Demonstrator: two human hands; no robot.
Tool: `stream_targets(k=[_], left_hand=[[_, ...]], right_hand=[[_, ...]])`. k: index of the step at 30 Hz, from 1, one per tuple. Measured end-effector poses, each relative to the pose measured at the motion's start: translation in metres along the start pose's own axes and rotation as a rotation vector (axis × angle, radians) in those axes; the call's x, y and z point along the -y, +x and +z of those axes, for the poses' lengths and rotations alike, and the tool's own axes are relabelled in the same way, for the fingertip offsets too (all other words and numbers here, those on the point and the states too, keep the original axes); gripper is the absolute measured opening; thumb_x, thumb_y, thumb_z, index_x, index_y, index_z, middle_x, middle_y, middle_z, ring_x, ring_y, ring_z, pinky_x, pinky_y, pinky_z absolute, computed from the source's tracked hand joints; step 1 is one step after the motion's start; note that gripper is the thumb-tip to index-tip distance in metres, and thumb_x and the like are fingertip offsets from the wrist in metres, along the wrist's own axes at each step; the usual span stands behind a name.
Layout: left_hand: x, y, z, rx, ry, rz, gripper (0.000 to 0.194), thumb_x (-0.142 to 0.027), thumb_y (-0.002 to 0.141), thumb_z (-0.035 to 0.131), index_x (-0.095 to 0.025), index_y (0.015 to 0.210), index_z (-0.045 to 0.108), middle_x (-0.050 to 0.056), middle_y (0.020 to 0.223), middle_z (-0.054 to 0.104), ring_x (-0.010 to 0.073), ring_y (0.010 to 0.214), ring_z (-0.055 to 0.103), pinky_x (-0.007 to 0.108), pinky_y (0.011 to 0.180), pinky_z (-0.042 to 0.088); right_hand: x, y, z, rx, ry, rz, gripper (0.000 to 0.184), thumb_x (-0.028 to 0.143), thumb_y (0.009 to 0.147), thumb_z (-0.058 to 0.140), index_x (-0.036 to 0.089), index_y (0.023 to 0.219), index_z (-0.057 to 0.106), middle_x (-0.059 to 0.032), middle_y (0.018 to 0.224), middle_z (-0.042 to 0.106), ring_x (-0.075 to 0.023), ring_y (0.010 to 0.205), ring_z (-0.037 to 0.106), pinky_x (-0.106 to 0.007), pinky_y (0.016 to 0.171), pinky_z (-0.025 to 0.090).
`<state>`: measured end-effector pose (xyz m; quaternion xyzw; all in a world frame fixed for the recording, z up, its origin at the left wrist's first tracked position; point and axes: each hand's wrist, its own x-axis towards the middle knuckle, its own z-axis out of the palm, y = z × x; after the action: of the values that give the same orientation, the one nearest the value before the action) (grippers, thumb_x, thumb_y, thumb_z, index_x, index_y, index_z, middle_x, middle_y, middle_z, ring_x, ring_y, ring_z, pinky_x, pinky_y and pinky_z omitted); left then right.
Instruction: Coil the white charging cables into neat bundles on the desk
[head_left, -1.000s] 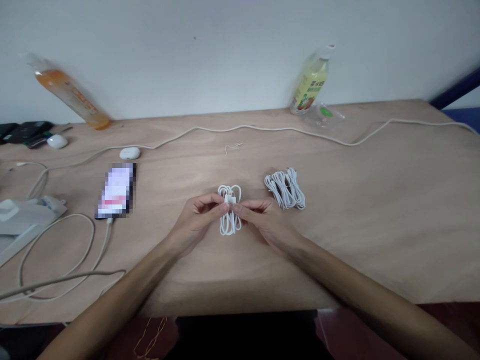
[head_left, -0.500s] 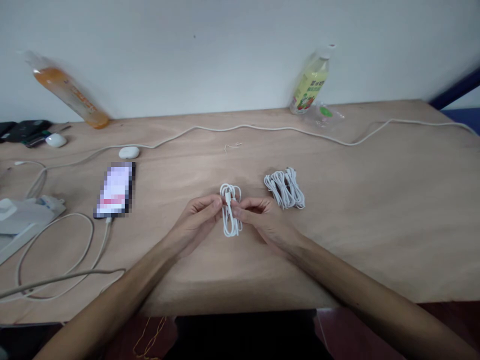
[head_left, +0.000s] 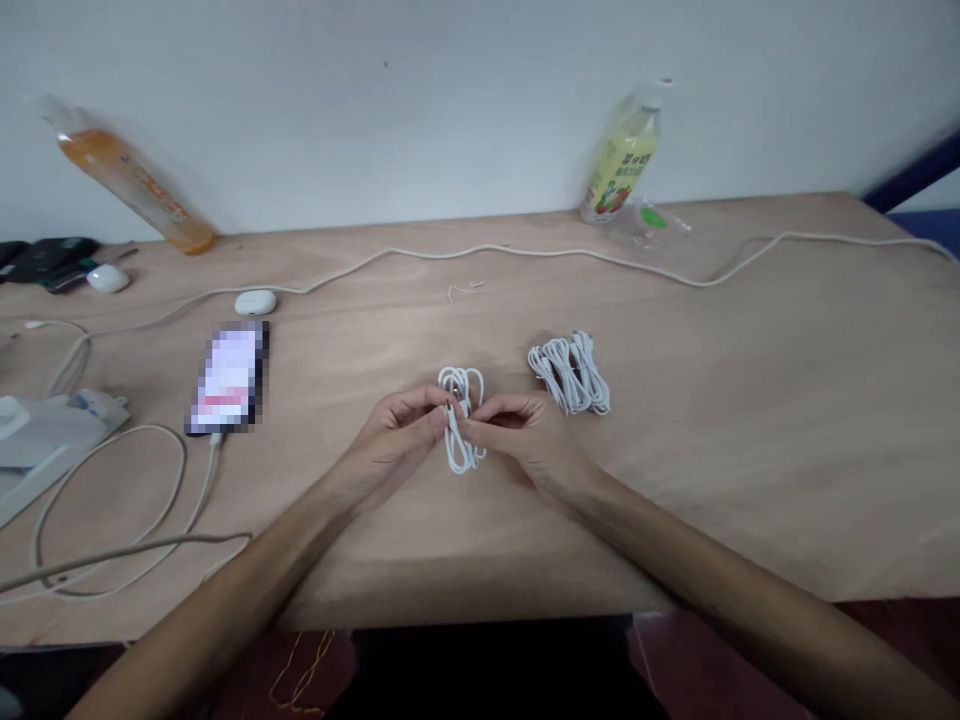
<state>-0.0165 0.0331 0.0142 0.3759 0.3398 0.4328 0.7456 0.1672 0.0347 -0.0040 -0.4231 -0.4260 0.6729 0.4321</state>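
Observation:
A coiled white charging cable is held between my two hands above the front middle of the table. My left hand pinches its left side with thumb and forefinger. From the other side, the thumb and fingertips of my right hand close on the coil's middle. Part of a plug with a metal end shows near the top of the coil; my fingers partly cover it. Several more white cable bundles lie side by side on the table, just beyond my right hand.
At left lie a phone with a cable plugged in, a white earbud case, and a white box. Against the wall lean an orange drink bottle and a yellow-green bottle. A long white cord crosses the table's back.
The fingers of both hands have come closer together over the coil. My left thumb has shifted slightly down, and the plug that stood in plain view is now partly covered.

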Motion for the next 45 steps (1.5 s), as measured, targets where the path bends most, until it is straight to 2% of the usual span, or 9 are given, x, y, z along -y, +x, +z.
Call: stream_targets(k=[7, 13, 20, 27, 33, 38, 45], left_hand=[[0.004, 0.003, -0.002, -0.093, 0.117, 0.092, 0.033, -0.049, 0.079, 0.098, -0.02, 0.081, 0.082, 0.002, 0.082, 0.072, 0.0159, 0.078, 0.063, 0.03, 0.08, 0.052], [0.009, 0.004, -0.005, -0.18, 0.218, 0.146, 0.032, -0.05, 0.083, 0.094, -0.02, 0.088, 0.084, 0.004, 0.092, 0.079, 0.0176, 0.086, 0.069, 0.029, 0.085, 0.054], [0.006, 0.003, 0.0, -0.253, 0.327, 0.174, 0.021, -0.038, 0.084, 0.093, -0.021, 0.087, 0.082, 0.004, 0.095, 0.082, 0.0176, 0.087, 0.071, 0.031, 0.087, 0.057], [0.006, 0.004, 0.001, -0.208, 0.326, 0.167, 0.02, -0.031, 0.078, 0.096, -0.021, 0.088, 0.082, 0.005, 0.099, 0.084, 0.0182, 0.088, 0.073, 0.032, 0.089, 0.058], [0.006, 0.004, 0.003, -0.203, 0.356, 0.167, 0.02, -0.032, 0.077, 0.097, -0.021, 0.084, 0.082, 0.003, 0.092, 0.083, 0.0176, 0.083, 0.072, 0.031, 0.085, 0.06], [0.006, 0.002, 0.007, -0.227, 0.427, 0.235, 0.014, -0.032, 0.082, 0.093, -0.022, 0.083, 0.085, 0.003, 0.09, 0.083, 0.0166, 0.083, 0.071, 0.029, 0.085, 0.059], [0.006, 0.0, 0.011, -0.269, 0.438, 0.243, 0.009, -0.032, 0.079, 0.096, -0.026, 0.08, 0.09, 0.001, 0.08, 0.085, 0.0151, 0.076, 0.073, 0.025, 0.078, 0.06]], right_hand=[[-0.002, 0.001, -0.004, -0.03, -0.116, -0.118, 0.031, 0.053, 0.07, 0.097, 0.025, 0.07, 0.082, -0.001, 0.074, 0.079, -0.0168, 0.067, 0.066, -0.033, 0.067, 0.056], [0.001, -0.004, -0.002, -0.08, -0.26, -0.203, 0.028, 0.047, 0.08, 0.089, 0.024, 0.069, 0.079, -0.0012, 0.067, 0.076, -0.0155, 0.06, 0.061, -0.03, 0.057, 0.047], [0.001, -0.009, 0.003, -0.203, -0.366, -0.306, 0.024, 0.037, 0.082, 0.081, 0.024, 0.065, 0.07, 0.0011, 0.061, 0.07, -0.0132, 0.054, 0.055, -0.028, 0.052, 0.041], [0.001, -0.012, 0.005, -0.253, -0.466, -0.341, 0.025, 0.034, 0.085, 0.078, 0.024, 0.065, 0.066, 0.0016, 0.061, 0.069, -0.0124, 0.053, 0.054, -0.028, 0.051, 0.04], [0.002, -0.014, 0.004, -0.271, -0.566, -0.397, 0.025, 0.029, 0.086, 0.074, 0.023, 0.065, 0.063, 0.0026, 0.064, 0.07, -0.0114, 0.054, 0.056, -0.026, 0.053, 0.043], [-0.001, -0.014, 0.002, -0.28, -0.597, -0.441, 0.023, 0.026, 0.086, 0.074, 0.023, 0.066, 0.063, 0.0038, 0.063, 0.068, -0.0105, 0.053, 0.055, -0.025, 0.053, 0.043], [0.001, -0.014, 0.004, -0.284, -0.623, -0.482, 0.021, 0.023, 0.085, 0.072, 0.023, 0.067, 0.062, 0.0046, 0.062, 0.067, -0.01, 0.051, 0.054, -0.024, 0.05, 0.043]])
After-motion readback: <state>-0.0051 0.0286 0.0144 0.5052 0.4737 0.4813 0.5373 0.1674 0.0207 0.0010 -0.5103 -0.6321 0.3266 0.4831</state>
